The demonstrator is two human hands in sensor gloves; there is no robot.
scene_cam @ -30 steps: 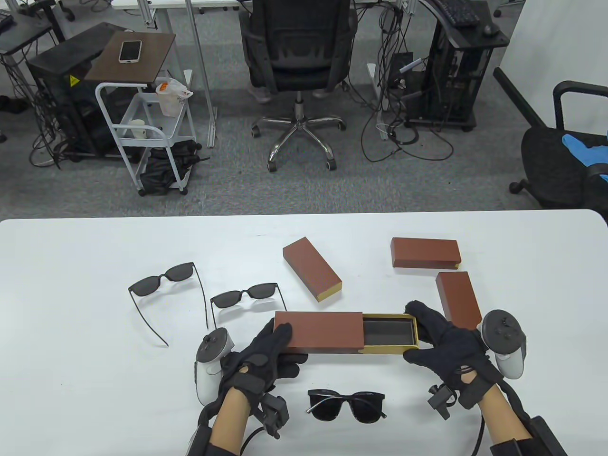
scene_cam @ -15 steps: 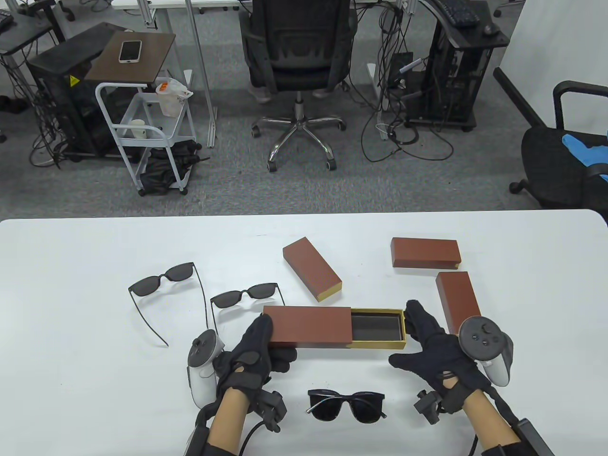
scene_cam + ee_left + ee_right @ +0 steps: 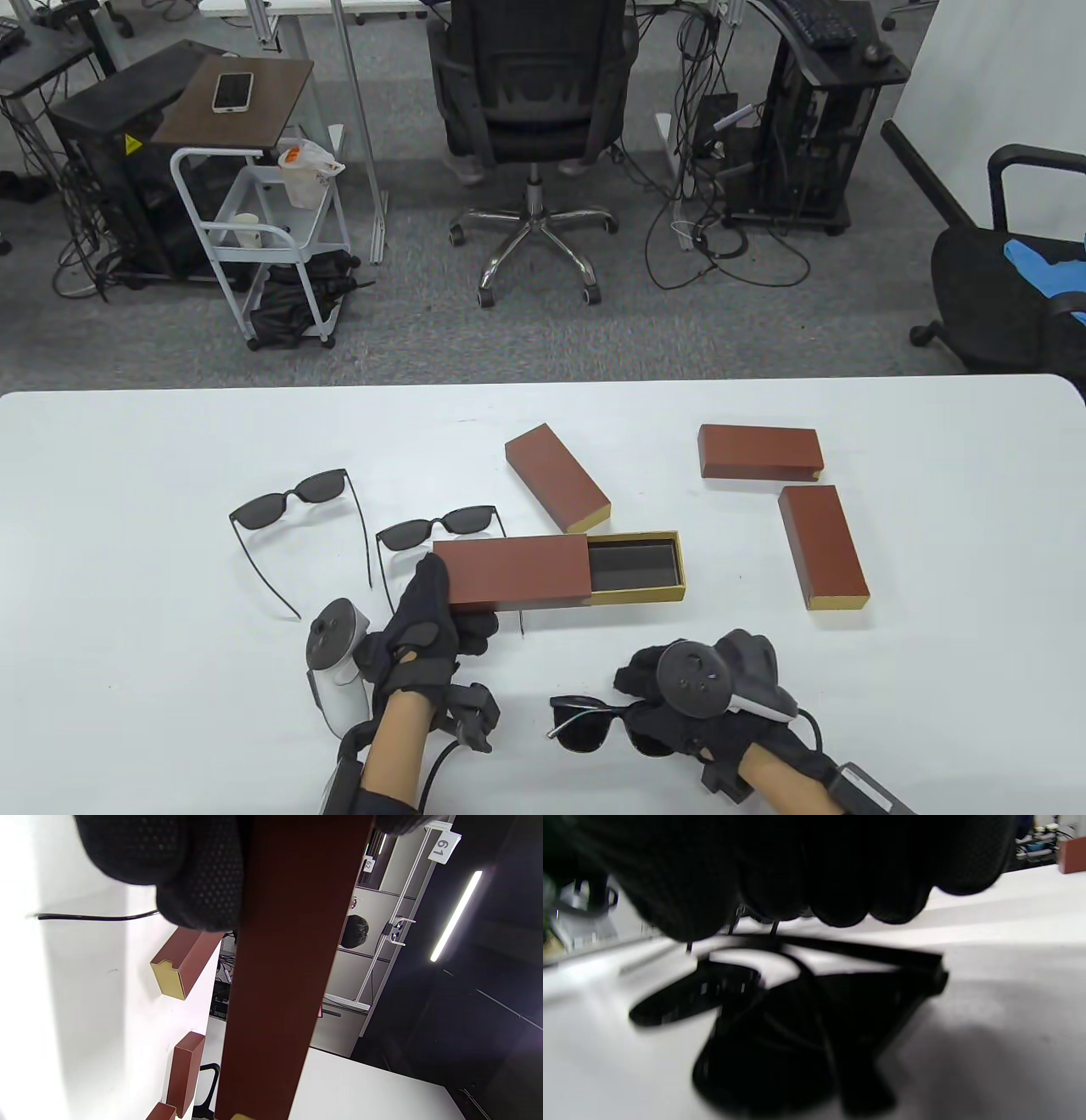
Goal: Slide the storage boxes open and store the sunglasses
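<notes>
The left hand [image 3: 424, 624] grips the left end of the half-open box [image 3: 517, 573], its fingers curled round the brown sleeve, and the box's gold tray [image 3: 636, 567] sticks out to the right with its dark lining showing. The right hand [image 3: 679, 700] is down over the folded sunglasses [image 3: 585, 722] on the white table [image 3: 127, 526] in front of that box; its fingers hang just above the frame [image 3: 814, 955], and I cannot tell whether they have closed on it. Two more pairs of sunglasses lie unfolded to the left of the open box, one [image 3: 441, 531] just beside it and one [image 3: 293, 501] further out. Three closed boxes sit beyond and to the right of it: one [image 3: 556, 480] angled just behind the tray, one [image 3: 759, 452] further back, and one [image 3: 823, 545] well to the right.
</notes>
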